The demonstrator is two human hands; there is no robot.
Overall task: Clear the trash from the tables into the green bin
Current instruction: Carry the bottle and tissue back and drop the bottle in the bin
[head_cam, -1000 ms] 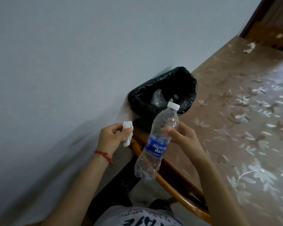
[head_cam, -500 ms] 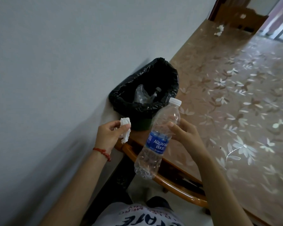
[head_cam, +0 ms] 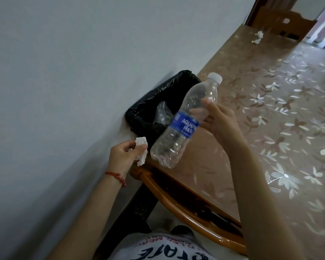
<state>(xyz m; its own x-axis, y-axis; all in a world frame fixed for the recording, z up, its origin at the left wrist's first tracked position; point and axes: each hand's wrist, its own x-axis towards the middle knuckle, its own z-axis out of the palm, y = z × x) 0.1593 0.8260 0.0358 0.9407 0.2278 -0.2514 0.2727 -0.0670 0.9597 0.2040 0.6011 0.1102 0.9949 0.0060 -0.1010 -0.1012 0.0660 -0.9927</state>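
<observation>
- since the earlier frame the bottle (head_cam: 184, 121) has tipped from near upright to a steep slant, cap up and to the right, base swung down toward the bin (head_cam: 150, 117).
- right hand (head_cam: 217, 119): fingers curled round the bottle's upper half, thumb at the shoulder. bottle clear, empty-looking, blue label; it hangs over the near corner of the tabletop (head_cam: 270, 119), its base just short of the bin's rim.
- left hand (head_cam: 123, 155): pinches a crumpled white tissue (head_cam: 141, 150), just beside the bin's near edge, not over the opening.
- bin stands on the tabletop corner against the wall (black liner; green body not visible here), with clear plastic already inside.
- step in hand, as judged: carry both items to the bin.
- next move calls for: bottle pushed further left over the opening before release, then the tissue.
- more tissue scraps (head_cam: 258, 36) lie at the far end of the tabletop, still to collect.
</observation>
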